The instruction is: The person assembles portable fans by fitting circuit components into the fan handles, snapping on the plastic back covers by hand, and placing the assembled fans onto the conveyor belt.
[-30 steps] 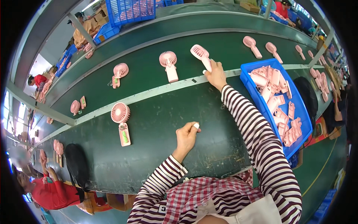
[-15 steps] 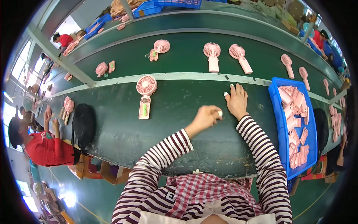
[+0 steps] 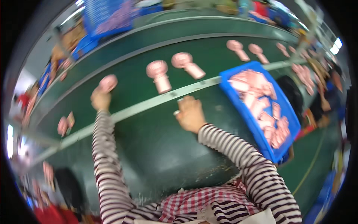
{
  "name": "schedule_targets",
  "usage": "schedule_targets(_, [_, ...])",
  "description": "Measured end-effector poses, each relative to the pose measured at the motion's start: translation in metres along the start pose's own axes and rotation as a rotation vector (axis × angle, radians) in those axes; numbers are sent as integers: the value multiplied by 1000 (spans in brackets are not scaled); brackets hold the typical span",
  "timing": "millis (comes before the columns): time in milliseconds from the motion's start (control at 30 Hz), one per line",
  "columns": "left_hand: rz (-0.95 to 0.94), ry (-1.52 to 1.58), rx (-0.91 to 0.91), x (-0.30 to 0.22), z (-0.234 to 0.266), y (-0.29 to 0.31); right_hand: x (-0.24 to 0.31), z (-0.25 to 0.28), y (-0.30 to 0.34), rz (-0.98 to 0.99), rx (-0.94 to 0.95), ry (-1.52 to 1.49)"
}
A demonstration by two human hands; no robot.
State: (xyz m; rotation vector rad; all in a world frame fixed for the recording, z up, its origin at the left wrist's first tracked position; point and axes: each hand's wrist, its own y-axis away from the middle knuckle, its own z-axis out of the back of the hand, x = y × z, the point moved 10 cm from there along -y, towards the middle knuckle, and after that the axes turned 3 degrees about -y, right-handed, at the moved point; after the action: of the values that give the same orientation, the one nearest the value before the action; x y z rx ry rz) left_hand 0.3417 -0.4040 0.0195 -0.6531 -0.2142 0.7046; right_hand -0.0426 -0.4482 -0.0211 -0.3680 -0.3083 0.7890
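Observation:
My left hand (image 3: 100, 100) reaches across the pale rail onto the green belt, its fingers closed around the lower part of a pink handheld fan (image 3: 108, 83). Blur and the hand itself hide the fan's handle. My right hand (image 3: 191, 115) lies on the green worktable (image 3: 156, 149) just short of the rail, fingers stretched out and holding nothing. White covers show on the tips of its thumb and one finger. Two more pink fans, one (image 3: 158, 76) and another (image 3: 188, 65), lie on the belt beyond my right hand.
A blue crate (image 3: 257, 140) of pink plastic parts stands right of my right arm. The pale rail (image 3: 130, 111) divides table and belt. Further fans (image 3: 237, 50) lie at the far right, pink pieces (image 3: 64, 125) at left. A person in red (image 3: 56, 214) sits lower left.
The view has turned left. My left hand has gone from beside my right hand to a fan on the belt. The opened fan on the table no longer shows; my forearm may cover it.

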Motion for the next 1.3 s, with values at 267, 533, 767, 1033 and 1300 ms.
schedule_targets(267, [149, -117, 256, 28, -38, 8, 8, -6, 2, -37, 103, -135])
schedule_targets(533, [283, 674, 478, 67, -85, 22, 22, -3, -3, -35, 60, -168])
schedule_targets(767, [343, 1298, 506, -24, 48, 51, -3, 0, 5, -80, 19, -123])
schedule_targets(1033, [210, 1394, 1065, -106, 151, 189, 20, 7, 7, -7, -128, -179])
schedule_targets(1300, [-210, 1168, 1034, -197, 180, 266, -38, 25, 46, 19, -72, -537])
